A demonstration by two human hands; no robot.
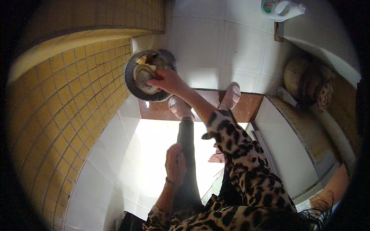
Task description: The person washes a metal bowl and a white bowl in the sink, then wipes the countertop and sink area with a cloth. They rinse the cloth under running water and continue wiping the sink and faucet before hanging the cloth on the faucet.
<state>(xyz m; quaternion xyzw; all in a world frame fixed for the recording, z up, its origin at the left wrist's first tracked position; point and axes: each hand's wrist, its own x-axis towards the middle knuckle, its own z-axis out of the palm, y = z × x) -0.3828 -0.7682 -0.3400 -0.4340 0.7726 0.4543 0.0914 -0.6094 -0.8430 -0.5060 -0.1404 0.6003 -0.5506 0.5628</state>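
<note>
My right hand (pixel 165 82) reaches down to the upper left and grips the rim of a small round dish or lid (pixel 144 79), which lies over a dark round bin or basin (pixel 130 86) on the floor. Crumpled yellowish scraps (pixel 142 60) lie inside the bin beside it. My left hand (pixel 175 164) hangs above my left leg with its fingers curled; whether it holds something small cannot be told. Both feet, in pink slippers (pixel 232 95), stand on a reddish-brown stone threshold (pixel 248 106).
A yellow tiled wall (pixel 78 83) rises at the left, close to the bin. Pale floor tiles (pixel 199 43) lie ahead. A white plastic jug (pixel 281 11) stands at the top right. Round jars or pots (pixel 299 75) sit in shadow at the right. White panels flank the doorway.
</note>
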